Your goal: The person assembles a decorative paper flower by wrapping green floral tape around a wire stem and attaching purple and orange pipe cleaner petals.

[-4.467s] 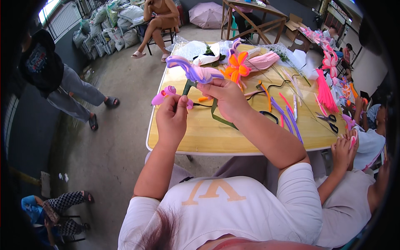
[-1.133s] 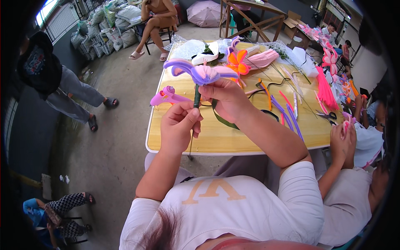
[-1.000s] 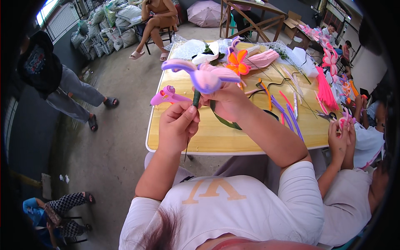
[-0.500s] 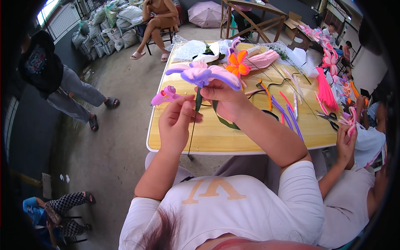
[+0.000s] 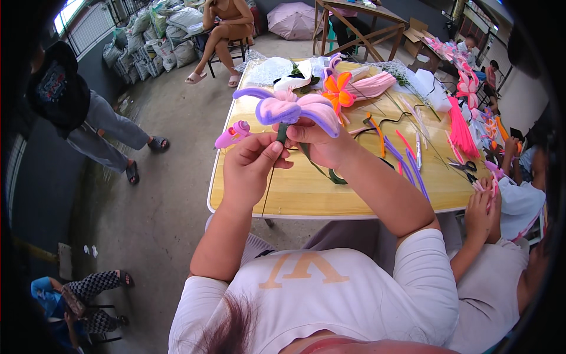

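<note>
A pink flower with purple edges [image 5: 298, 111], bent from fuzzy craft stems, is held up above the near part of the table. Its thin dark wire stem [image 5: 268, 192] slants down past the table edge. My left hand [image 5: 253, 162] pinches the stem just under the bloom, where green floral tape [image 5: 282, 132] wraps it. Close under the petals, my right hand [image 5: 318, 141] is closed on the green tape, whose loose strip [image 5: 337, 177] trails down behind the right wrist. The right fingertips are partly hidden by the petals.
On the wooden table [image 5: 306, 197] lie a pink glue gun [image 5: 233, 135], an orange flower [image 5: 338, 90], purple fuzzy stems [image 5: 415, 171], black scissors [image 5: 466, 167] and a hot-pink bundle [image 5: 461, 130]. At the right, a neighbour's hands [image 5: 483, 206] hold pink stems. Another person stands at left.
The flower has turned, showing its petals from another side. My left fingers have closed in on the tape at the stem, and the wire has tilted. The neighbour's hands have moved slightly.
</note>
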{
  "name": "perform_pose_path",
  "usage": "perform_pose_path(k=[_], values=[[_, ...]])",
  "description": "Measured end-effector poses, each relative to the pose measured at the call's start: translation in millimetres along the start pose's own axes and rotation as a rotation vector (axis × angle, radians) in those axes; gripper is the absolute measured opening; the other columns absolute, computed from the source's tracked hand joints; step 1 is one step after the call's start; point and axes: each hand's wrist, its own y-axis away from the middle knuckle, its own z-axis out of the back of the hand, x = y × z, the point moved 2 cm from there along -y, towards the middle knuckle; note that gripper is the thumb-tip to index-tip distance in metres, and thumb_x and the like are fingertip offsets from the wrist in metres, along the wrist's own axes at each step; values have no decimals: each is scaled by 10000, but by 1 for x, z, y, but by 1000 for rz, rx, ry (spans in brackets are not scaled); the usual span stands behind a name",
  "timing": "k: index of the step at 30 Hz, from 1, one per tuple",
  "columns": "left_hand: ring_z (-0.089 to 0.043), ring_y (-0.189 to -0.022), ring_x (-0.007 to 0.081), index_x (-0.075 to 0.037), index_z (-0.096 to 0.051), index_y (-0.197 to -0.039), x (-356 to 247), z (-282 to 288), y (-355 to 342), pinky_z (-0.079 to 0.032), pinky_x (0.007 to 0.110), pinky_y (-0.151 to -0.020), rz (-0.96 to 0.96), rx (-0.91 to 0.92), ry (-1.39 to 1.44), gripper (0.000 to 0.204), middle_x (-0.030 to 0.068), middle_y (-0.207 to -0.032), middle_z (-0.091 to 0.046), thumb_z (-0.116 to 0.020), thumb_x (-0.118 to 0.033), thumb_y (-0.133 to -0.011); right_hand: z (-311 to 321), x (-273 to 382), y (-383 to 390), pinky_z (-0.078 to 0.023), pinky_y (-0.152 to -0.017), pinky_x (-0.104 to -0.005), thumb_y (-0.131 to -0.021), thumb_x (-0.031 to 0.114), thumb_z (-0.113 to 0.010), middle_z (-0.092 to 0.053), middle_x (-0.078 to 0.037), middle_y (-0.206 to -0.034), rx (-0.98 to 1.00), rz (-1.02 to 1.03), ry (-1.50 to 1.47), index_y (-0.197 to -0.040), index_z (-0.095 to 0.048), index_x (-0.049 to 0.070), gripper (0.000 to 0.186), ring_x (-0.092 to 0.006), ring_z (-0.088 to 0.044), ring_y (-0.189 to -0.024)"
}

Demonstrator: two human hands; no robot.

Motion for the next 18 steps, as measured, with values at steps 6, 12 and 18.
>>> perform_pose_path(k=[6,12,18], values=[[-601,-736,127,53,-581,-965,-4,-10,2,-527,258,-676,53,0,13,160,80,-863,-621,-541,-65,-865,15,-10,2,-470,-603,-261,-777,79,-641,-609,-32,-853,-133,-1,-55,-1085,-547,52,323,-117,-563,-820],[-601,-718,133,52,-580,-964,2,-1,-4,-531,264,-660,60,-33,-98,167,78,-836,-618,-551,-78,-862,-18,11,2,-495,-612,-260,-777,44,-623,-608,-71,-939,-127,49,-82,-1115,-539,30,348,-133,-580,-786],[-593,-649,138,36,-588,-917,-1,-2,-4,-532,266,-632,157,60,64,158,68,-769,-600,-522,-103,-882,-3,7,2,-498,-614,-271,-790,39,-601,-600,-70,-919,4,-31,-29,-1145,-525,35,363,-137,-581,-770]])
